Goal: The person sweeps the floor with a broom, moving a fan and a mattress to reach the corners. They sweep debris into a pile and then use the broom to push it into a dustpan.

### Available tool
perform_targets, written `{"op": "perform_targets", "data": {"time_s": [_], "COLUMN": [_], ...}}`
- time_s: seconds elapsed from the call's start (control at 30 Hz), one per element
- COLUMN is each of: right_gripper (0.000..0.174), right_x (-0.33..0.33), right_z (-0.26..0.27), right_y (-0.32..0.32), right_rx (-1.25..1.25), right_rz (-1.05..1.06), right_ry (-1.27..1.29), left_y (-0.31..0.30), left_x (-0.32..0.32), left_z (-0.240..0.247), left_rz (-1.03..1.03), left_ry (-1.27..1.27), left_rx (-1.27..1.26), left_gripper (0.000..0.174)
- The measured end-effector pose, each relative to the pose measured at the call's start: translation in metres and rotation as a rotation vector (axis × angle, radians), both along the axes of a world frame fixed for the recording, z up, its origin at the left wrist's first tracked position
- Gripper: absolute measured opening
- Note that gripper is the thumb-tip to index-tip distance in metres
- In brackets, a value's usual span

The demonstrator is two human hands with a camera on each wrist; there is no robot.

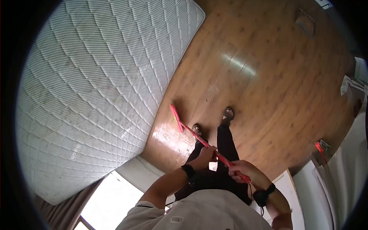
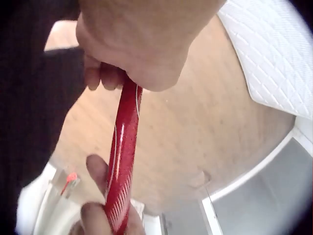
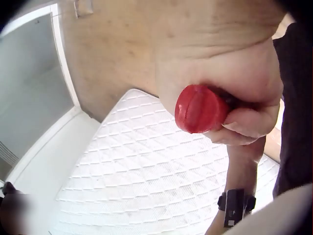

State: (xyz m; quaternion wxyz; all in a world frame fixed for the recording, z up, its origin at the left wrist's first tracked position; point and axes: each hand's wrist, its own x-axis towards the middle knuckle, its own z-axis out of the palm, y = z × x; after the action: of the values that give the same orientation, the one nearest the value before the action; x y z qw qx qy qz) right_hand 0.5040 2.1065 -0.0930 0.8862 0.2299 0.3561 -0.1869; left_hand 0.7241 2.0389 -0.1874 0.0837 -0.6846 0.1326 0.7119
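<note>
Resting on wooden floor [image 1: 249, 84] beside white mattress [image 1: 96, 84]: red broom [image 1: 176, 119].

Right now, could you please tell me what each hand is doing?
Left hand: closed around the red broom handle.
Right hand: closed around the same handle, at its top end.

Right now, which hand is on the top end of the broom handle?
The right hand: it grips the red broom at its end cap; the left hand holds lower down, nearer the brush head.
</note>
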Motion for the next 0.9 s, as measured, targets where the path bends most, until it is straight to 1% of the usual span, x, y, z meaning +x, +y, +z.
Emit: {"op": "perform_targets", "data": {"time_s": [0.03, 0.1, 0.13, 0.17, 0.2, 0.27, 0.3, 0.33, 0.37, 0.4, 0.43, 0.5, 0.53, 0.6, 0.63, 0.7, 0.73, 0.77, 0.83, 0.9], "right_gripper": [0.009, 0.012, 0.020, 0.020, 0.020, 0.022, 0.024, 0.026, 0.020, 0.015, 0.015, 0.024, 0.024, 0.034, 0.040, 0.042, 0.044, 0.044, 0.043, 0.038], "right_x": [0.007, 0.000, -0.004, -0.019, -0.041, -0.081, -0.096, -0.110, -0.122, -0.130, -0.134, -0.137, -0.133, -0.122, -0.113, -0.095, -0.087, -0.079, -0.062, -0.047], "right_z": [-0.015, -0.025, -0.028, -0.021, -0.004, 0.039, 0.065, 0.090, 0.110, 0.128, 0.142, 0.167, 0.179, 0.199, 0.206, 0.214, 0.214, 0.212, 0.206, 0.189], "right_y": [-0.006, -0.015, -0.019, -0.023, -0.027, -0.031, -0.034, -0.037, -0.040, -0.041, -0.040, -0.034, -0.032, -0.024, -0.017, -0.011, -0.008, -0.012, -0.026, -0.042], "right_rx": [0.027, 0.046, 0.059, 0.053, 0.043, -0.022, 0.030, 0.081, 0.061, 0.045, 0.041, 0.085, 0.076, 0.086, 0.077, -0.014, -0.039, -0.043, -0.012, -0.018], "right_rz": [0.016, -0.012, -0.040, -0.001, 0.037, 0.019, 0.035, 0.052, 0.053, 0.053, 0.058, 0.056, 0.058, -0.041, -0.081, -0.069, -0.104, -0.116, -0.246, -0.316], "right_ry": [-0.004, 0.001, 0.009, 0.055, 0.102, 0.205, 0.319, 0.436, 0.477, 0.516, 0.529, 0.675, 0.684, 0.717, 0.709, 0.709, 0.670, 0.675, 0.553, 0.431], "left_y": [-0.006, -0.016, -0.021, -0.024, -0.025, -0.022, -0.024, -0.027, -0.028, -0.028, -0.027, -0.028, -0.030, -0.036, -0.039, -0.042, -0.045, -0.054, -0.078, -0.102], "left_x": [0.007, 0.009, -0.006, -0.025, -0.046, -0.091, -0.121, -0.146, -0.169, -0.188, -0.204, -0.225, -0.230, -0.233, -0.228, -0.214, -0.204, -0.192, -0.166, -0.136], "left_z": [-0.012, -0.036, -0.040, -0.040, -0.038, -0.031, -0.019, -0.006, 0.005, 0.015, 0.020, 0.036, 0.047, 0.075, 0.083, 0.098, 0.098, 0.101, 0.104, 0.097], "left_rz": [0.004, -0.021, 0.007, -0.027, -0.061, -0.080, -0.071, -0.073, -0.062, -0.053, -0.055, -0.058, -0.101, -0.175, -0.179, -0.233, -0.197, -0.209, -0.213, -0.267], "left_ry": [-0.006, 0.041, 0.033, 0.056, 0.081, 0.256, 0.285, 0.383, 0.434, 0.485, 0.541, 0.610, 0.621, 0.616, 0.618, 0.609, 0.621, 0.626, 0.556, 0.487], "left_rx": [0.027, 0.067, 0.092, 0.110, 0.123, 0.089, 0.105, 0.107, 0.110, 0.116, 0.131, 0.138, 0.124, 0.094, 0.080, 0.015, -0.031, -0.036, -0.100, -0.149], "left_gripper": [0.032, 0.033, 0.032, 0.032, 0.031, 0.029, 0.030, 0.030, 0.030, 0.029, 0.028, 0.027, 0.026, 0.025, 0.025, 0.025, 0.025, 0.025, 0.026, 0.029]}}
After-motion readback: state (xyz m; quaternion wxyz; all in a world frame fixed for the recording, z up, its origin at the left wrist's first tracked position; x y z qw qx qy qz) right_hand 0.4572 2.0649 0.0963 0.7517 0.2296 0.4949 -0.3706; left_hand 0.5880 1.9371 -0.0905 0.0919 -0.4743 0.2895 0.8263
